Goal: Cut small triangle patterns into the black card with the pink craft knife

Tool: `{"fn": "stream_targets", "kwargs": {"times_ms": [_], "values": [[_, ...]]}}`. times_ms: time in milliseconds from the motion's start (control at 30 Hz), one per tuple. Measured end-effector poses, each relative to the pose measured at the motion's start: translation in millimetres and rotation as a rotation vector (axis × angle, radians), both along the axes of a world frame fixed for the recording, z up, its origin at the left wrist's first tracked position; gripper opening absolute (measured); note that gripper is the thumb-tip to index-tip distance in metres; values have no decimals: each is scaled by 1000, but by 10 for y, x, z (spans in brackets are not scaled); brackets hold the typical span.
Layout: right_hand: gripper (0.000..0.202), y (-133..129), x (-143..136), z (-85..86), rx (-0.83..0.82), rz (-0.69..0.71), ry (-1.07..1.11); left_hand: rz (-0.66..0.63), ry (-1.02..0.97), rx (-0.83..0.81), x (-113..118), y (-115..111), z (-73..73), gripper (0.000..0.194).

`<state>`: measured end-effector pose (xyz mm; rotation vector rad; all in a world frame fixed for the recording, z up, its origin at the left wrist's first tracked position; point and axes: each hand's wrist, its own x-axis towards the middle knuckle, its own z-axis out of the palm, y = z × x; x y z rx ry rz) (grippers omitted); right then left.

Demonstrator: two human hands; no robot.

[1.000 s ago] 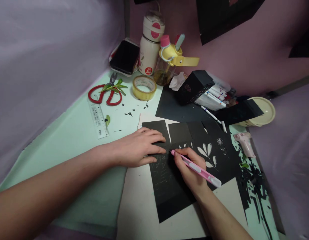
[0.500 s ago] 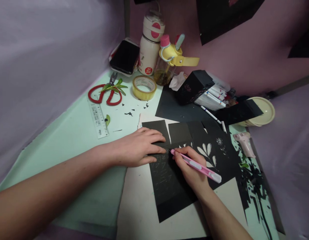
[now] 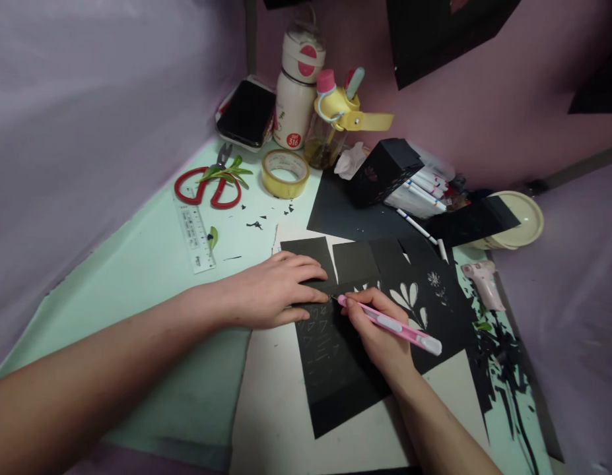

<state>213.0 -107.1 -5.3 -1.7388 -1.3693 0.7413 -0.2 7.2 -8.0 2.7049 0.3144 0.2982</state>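
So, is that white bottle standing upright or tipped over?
Upright. The white bottle has its lid at the top and the red 316 mark low near its base, beside the yellow-topped bottle.

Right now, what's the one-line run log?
left hand: flat on black paper | right hand: holding pink pen-like tool, tip at paper | nearby: scissors, tape roll
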Motion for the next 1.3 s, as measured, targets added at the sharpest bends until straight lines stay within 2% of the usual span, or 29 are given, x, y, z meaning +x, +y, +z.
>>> {"fn": "stream_targets", "kwargs": {"times_ms": [200,533,700,933,1300], "values": [[13,13,6,-16,19,-18,-42,-3,-3,0,-13,3,-6,33],[11,13,23,-9,-15,3,10,-3,-8,0,-13,4,2,32],[11,21,39,-12,-22,-50,50,-5,-36,-6,-15,8,-6,33],[11,31,2,21,12,-6,-33,-7,-25,-9,-16,3,6,32],[12,21,-21,26,20,0,-24,-5,-6,-1,-10,7,19,32]]}}
